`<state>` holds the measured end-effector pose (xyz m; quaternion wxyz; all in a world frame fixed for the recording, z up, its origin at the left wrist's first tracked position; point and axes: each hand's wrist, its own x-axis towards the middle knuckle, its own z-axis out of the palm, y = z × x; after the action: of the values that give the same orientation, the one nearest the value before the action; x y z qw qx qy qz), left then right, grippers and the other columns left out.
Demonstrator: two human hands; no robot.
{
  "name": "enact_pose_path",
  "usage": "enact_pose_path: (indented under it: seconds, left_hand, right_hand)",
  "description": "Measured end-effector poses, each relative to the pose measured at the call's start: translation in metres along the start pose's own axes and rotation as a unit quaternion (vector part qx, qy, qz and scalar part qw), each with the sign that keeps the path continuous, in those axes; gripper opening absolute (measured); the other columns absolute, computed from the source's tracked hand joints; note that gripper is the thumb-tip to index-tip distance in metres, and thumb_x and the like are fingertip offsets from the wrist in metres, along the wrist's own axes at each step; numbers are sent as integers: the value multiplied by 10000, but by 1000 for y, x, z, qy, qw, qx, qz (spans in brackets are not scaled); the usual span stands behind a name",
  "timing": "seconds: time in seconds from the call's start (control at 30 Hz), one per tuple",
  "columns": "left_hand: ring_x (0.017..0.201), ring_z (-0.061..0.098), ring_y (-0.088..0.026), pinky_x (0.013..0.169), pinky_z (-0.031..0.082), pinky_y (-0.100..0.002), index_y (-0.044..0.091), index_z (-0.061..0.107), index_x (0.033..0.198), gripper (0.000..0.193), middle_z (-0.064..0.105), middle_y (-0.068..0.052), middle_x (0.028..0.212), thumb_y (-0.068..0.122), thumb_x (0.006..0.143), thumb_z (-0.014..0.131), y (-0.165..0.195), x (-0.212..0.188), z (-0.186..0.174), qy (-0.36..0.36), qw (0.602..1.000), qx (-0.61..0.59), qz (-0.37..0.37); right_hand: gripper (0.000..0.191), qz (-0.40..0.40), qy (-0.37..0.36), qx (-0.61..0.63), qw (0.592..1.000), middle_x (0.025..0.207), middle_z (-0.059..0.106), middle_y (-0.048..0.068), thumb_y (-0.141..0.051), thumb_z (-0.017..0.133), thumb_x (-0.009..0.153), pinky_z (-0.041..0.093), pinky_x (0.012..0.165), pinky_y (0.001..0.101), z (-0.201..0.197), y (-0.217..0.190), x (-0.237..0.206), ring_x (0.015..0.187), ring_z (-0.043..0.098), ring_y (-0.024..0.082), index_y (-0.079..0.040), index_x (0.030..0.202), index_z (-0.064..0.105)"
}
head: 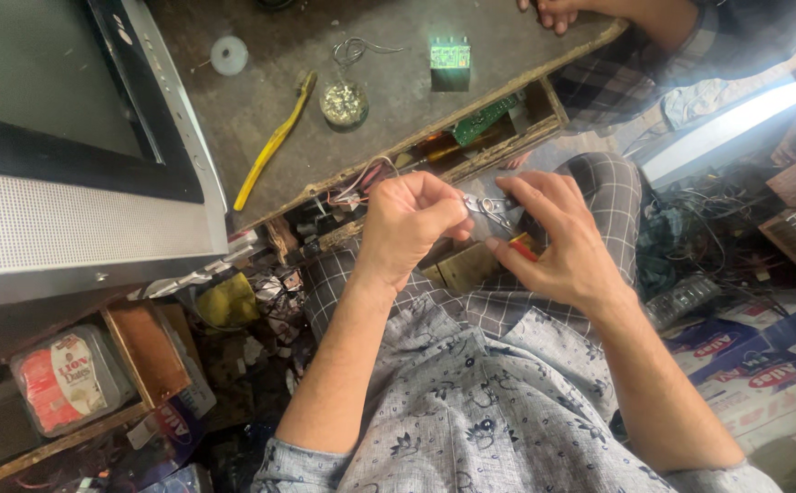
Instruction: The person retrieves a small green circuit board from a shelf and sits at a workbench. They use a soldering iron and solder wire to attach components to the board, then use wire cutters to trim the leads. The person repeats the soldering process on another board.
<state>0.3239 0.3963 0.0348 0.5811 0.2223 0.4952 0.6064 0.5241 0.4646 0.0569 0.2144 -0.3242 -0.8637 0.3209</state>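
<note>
Holding small metal part (487, 208) at frame centre, between both hands, above lap, below bench (398, 100) edge. Left hand (409, 224) fingers pressed together, pinching part's left end with thin wires (361, 178). Right hand (544, 237) pinching right end; red-yellow piece (523, 245) under fingers. Part's long axis roughly left-right; both hands equally near.

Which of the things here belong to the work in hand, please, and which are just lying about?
In hand:
left hand
right hand
small metal part
thin wires

Lying about:
yellow-handled pliers
white disc
green circuit module
round tin
television
</note>
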Motion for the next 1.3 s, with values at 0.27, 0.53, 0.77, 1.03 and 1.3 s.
enact_pose_path:
  seconds: [0.27, 0.53, 0.77, 1.03, 1.3]
  left_hand:
    - [663, 704, -136, 636, 608, -280, -24, 676, 848, 43, 732, -114, 767, 6, 868, 698, 3, -1, 1, -17, 1000, 4, 6]
    - [677, 699, -121, 648, 607, -276, -20, 685, 873, 50, 735, -97, 784, 17, 878, 718, -3, -1, 3, -7, 1000, 6, 12]
    - [757, 669, -82, 704, 570, -235, -16, 729, 1040, 172, 741, -52, 902, 118, 942, 773, -25, -6, 19, 13, 998, -48, 45]
    - [747, 655, -72, 666, 548, -226, -5, 709, 1014, 170, 717, -20, 874, 163, 993, 715, -36, -5, 28, 69, 994, -37, 79]
    - [684, 561, -33, 599, 449, -190, -10, 707, 994, 185, 662, 9, 815, 170, 1027, 685, -34, -6, 26, 65, 986, 61, 141]
  right_hand:
    - [478, -5, 23, 6, 1000, 1080, 604, 147, -131, 792, 801, 487, 884, 409, 7, 3, -3, 1015, 583, 309, -30, 1237, 624]
    - [395, 18, 70, 2, 997, 890, 536, 128, -73, 767, 792, 482, 685, 381, 23, 4, -11, 777, 584, 280, -37, 1145, 594]
    - [387, 47, 129, -21, 990, 934, 548, 151, -64, 748, 802, 493, 716, 400, 37, 6, -13, 818, 594, 314, -27, 1147, 576]
    - [393, 52, 139, -12, 989, 943, 563, 159, -80, 757, 799, 497, 727, 400, 42, 2, -16, 836, 602, 326, -17, 1144, 579]
    - [354, 166, -2, 281, 945, 974, 628, 61, -125, 692, 869, 499, 794, 371, 54, 21, -29, 879, 594, 172, -11, 1196, 617]
